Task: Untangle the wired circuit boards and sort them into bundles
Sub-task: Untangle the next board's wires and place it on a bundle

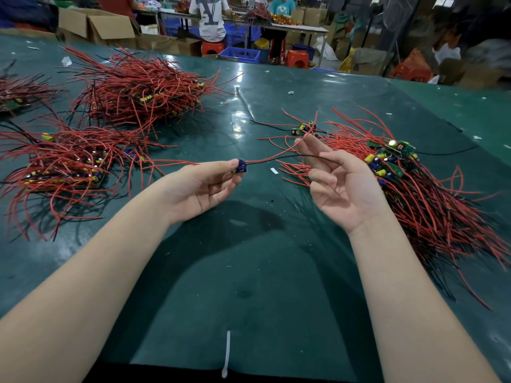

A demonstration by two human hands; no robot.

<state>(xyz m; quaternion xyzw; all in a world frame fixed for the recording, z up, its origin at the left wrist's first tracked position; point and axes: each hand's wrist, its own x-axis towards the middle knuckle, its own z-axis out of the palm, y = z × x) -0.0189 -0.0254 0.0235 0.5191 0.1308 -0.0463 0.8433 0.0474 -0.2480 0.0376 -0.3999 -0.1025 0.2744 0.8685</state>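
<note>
Right at the near edge of the dark green table mat [249, 286], a white plastic cable tie [227, 352] lay pointing away from me. Above it, my two bare forearms reached out over the mat. My left hand [203, 186] was turned palm up, and its fingertips pinched a small circuit board with blue components [240, 167], held clear of the mat. From that board a thin red wire and a thin black wire [279, 156] ran off to the right. My right hand [336, 183] was palm up too, fingers loosely curled and spread, closed on nothing; the black wire crossed just over those fingers, and whether it touched them I could not tell. Beside that hand, on the right, sprawled a loose heap of red-wired green circuit boards [409, 189], yellow and blue parts showing. Just beyond my fingertips lay a single stray board with red and black leads [302, 128]. To the left sat a flatter pile of red-wired boards [69, 167], and further back a bigger tangled mound of red wires [138, 89]. Past the far table edge stood open cardboard boxes [102, 26], blue plastic crates [240, 53], orange stools [297, 58] and seated people at another bench [293, 29].
</note>
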